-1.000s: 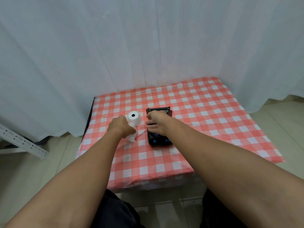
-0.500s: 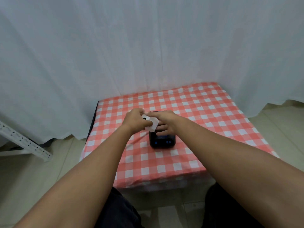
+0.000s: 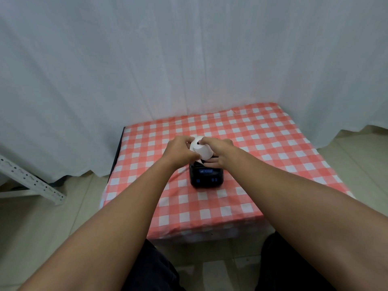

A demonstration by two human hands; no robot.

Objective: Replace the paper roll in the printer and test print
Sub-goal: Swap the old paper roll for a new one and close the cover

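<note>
White paper roll [image 3: 200, 150] is up off the desk, held w/ both hands just above the rear part of the printer [image 3: 206, 176]. Roll is tilted, one flat end w/ its dark core hole facing up and toward the left hand side. A bit of loose paper seems to hang under the roll near the left hand, too blurry to be sure.

Left hand [image 3: 180, 148] is closed on the roll from the left, fingers curled over its top edge, thumb side below. Right hand [image 3: 218, 152] grips it from the right: fingertip at the roll's upper end by the core hole, other fingers wrapped down its side and low enough to touch or nearly touch the printer top, can't tell which.

Printer is a small black box, sitting on the desk approx. mid-width, slightly toward the near edge. Its front face shows a small lit display strip and two blue-ish buttons lower down. Rear top section is mostly hidden by the hands and roll, so lid/compartment state can't be read.

Desk [image 3: 273, 156] is covered w/ a red-and-white checked cloth that drapes over the near edge. Both bare forearms reach in from bottom corners. Dark trousers show at the bottom. White curtain [image 3: 168, 59] hangs behind and round the desk, down to a pale tiled floor [image 3: 63, 206]. A white perforated metal rail [image 3: 31, 181] lies angled at far left.
</note>
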